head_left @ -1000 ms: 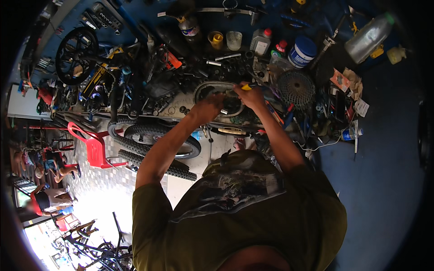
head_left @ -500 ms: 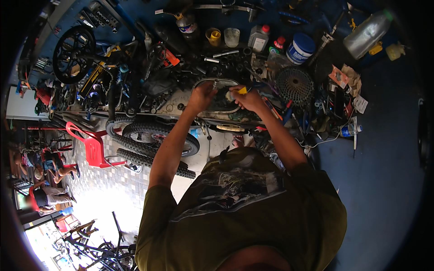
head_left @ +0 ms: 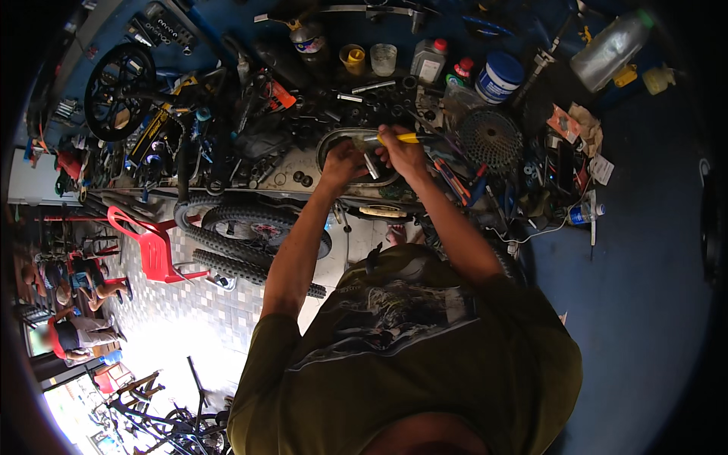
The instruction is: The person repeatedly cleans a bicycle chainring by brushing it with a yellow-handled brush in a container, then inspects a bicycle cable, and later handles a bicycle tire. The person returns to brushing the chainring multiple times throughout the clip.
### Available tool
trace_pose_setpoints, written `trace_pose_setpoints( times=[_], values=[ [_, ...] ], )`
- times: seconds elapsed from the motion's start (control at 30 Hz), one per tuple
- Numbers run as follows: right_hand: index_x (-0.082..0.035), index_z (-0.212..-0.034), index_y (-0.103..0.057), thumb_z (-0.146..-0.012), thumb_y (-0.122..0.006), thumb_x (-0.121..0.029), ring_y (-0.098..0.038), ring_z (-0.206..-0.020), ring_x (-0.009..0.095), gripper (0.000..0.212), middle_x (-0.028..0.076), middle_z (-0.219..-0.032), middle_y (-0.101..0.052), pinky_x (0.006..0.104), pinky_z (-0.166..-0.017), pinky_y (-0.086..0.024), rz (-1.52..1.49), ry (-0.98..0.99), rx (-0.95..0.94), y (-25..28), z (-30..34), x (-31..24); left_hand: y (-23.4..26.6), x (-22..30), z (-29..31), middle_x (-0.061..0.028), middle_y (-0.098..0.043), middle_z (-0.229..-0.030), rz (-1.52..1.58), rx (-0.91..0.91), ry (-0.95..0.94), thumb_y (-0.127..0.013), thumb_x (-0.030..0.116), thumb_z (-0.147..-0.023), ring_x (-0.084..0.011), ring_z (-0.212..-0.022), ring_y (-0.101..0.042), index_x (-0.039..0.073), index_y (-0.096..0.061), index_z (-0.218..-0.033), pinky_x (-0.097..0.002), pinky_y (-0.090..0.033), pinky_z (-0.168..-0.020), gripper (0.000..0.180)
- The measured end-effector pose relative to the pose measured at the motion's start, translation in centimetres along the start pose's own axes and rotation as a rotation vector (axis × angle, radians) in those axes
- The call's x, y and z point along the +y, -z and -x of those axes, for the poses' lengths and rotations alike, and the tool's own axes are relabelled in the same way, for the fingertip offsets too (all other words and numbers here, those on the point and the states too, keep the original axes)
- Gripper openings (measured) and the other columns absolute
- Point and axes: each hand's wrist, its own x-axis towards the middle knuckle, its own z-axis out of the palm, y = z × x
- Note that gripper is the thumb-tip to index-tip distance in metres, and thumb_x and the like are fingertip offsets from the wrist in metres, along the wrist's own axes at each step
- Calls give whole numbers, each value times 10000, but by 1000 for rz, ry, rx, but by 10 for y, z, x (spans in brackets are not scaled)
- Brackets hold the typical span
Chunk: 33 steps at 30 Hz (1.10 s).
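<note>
Over an oval metal tray on the cluttered bench, both hands work close together. My left hand is closed round a silver, tube-shaped metal part, whose lower end sticks out toward my right hand. In my right hand is a yellow-handled brush, gripped between thumb and fingers. Its pale head points left, just above the metal part; whether the two touch I cannot tell. The left fingertips are partly lost in shadow.
Right of the tray lies a large bicycle cassette. Behind stand a blue-lidded tub, a grey bottle and a cloudy cup. Bicycle tyres and a red chair are at the left below the bench.
The brush has swung so its handle lies level and its head reaches left over the metal part. That part now tilts down toward me, and my hands are closer together.
</note>
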Motion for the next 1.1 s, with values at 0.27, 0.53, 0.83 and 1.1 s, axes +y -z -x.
trace_pose_setpoints(
  times=[0.27,0.53,0.83,1.1],
  values=[
    [-70,-905,-661,-945,-644,-449,-586,-532,88,382,10,-657,-640,256,-465,-451,38,26,3,-5,2,3,-14,14,21,-151,-645,-1125,132,44,33,-499,40,-977,-265,-1005,-687,3,-310,-1449,-391,-626,-765,510],
    [-56,-848,-650,-935,-656,-421,-623,-585,198,375,76,-664,-643,356,-559,-472,412,314,55,5,-9,21,-6,7,17,-104,-624,-1059,22,102,-74,-509,28,-912,-209,-956,-652,52,-405,-1384,-382,-612,-753,484],
    [-104,-1141,-637,-855,-794,-370,-616,-662,130,421,43,-908,-668,289,-566,-489,301,253,-208,38,9,16,22,24,11,-59,-641,-928,-536,274,-373,-751,102,-860,-123,-833,-644,47,-564,-1264,-272,-527,-731,448],
    [-98,-1170,-657,-906,-724,-194,-626,-668,138,289,58,-879,-680,321,-586,-509,403,395,-238,116,-1,19,-13,114,51,-123,-685,-991,-742,324,-548,-775,117,-833,-218,-882,-682,45,-638,-1179,-327,-549,-696,379]
  ],
)
